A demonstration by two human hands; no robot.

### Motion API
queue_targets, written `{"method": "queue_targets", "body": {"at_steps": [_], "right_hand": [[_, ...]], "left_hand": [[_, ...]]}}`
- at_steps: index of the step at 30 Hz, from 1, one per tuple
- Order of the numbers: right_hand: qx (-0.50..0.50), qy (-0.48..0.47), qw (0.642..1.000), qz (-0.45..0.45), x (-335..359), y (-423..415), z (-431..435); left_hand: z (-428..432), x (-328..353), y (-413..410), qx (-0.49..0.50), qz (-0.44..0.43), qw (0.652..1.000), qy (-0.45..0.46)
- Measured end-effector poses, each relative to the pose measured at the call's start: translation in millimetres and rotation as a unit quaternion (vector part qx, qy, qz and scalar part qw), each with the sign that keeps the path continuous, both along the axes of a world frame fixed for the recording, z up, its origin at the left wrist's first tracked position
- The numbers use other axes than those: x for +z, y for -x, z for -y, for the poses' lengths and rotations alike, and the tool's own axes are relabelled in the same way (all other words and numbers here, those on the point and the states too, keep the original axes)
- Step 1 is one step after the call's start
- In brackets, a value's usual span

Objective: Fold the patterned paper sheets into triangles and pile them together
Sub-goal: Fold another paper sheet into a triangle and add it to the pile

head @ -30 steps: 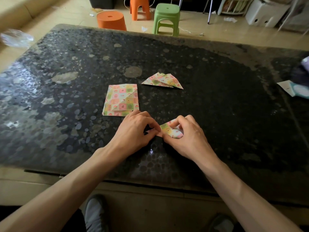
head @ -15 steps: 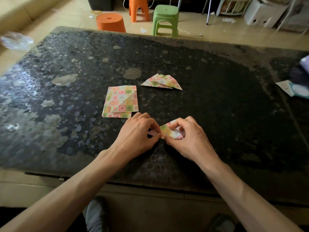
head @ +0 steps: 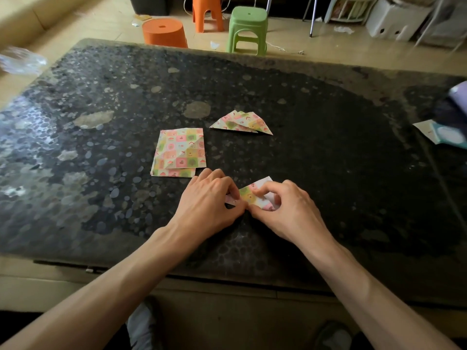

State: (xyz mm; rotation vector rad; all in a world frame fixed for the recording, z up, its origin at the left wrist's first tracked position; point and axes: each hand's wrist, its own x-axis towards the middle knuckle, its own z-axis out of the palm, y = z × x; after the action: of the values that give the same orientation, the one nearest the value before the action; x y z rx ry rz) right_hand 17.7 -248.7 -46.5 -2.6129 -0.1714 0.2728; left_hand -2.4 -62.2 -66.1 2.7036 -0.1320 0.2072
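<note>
Change vs 1 s ago: little in place, more in the paper. Both hands sit at the same near-centre spot of the table point(head: 328, 160). The sheet point(head: 249, 194) btwn them shows more now: a white corner of its underside pokes out on the far-right side, and white shows by the R fingers too. Earlier only a small patterned bit peeked out.

L hand point(head: 209, 198) pinches the sheet's left end, fingers curled over it. R hand point(head: 288, 208) pinches the right part w/ thumb and forefinger, other fingers curled. Sheet is low at the table; can't tell if it touches. Stack point(head: 180, 152) and pile point(head: 242, 122) haven't shifted.

My read: a fold on this sheet is mid-way, w/ a flap being turned or lined up and the crease not pressed yet. So it isn't a triangle yet. Once done it goes to the pile, far of the hands, which has a few overlapping triangles. The stack, just far-left of the L hand, has several sheets left, so the task is prob. well short of done.

Table: dark, mottled w/ pale worn patches, glossy on the left. Pale packet point(head: 439, 133) at its right edge. Blurred clear plastic point(head: 20, 60) off the far-left corner.

Room: tan floor, orange stool point(head: 164, 32), a 2nd one behind it, green stool point(head: 247, 26), white box point(head: 394, 18) far right. Shoes point(head: 141, 327) under the near edge.
</note>
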Motion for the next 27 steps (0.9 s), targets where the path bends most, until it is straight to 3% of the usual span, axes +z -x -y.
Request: {"method": "queue_targets", "body": {"at_steps": [27], "right_hand": [[0.038, -0.026, 0.992, -0.118, 15.9, -15.0, 16.4]], "left_hand": [[5.4, -0.3, -0.2, 0.009, -0.026, 1.0, -0.014]]}}
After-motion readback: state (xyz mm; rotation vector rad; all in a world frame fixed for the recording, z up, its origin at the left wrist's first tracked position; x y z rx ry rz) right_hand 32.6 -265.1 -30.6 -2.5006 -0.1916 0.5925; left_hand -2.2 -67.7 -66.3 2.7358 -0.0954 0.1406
